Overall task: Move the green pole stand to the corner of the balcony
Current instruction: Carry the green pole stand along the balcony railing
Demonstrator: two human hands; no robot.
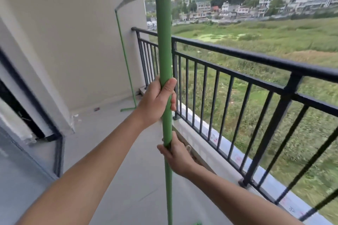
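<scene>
Both hands are closed round the near upright of the green pole stand (164, 56), left hand (155, 100) above, right hand (175, 153) below, each grip wrapped fully. Two hands stacked likely keep the tall frame steady. Its far leg (126, 64) stands by the wall near the corner, beside the railing (256, 56)
</scene>
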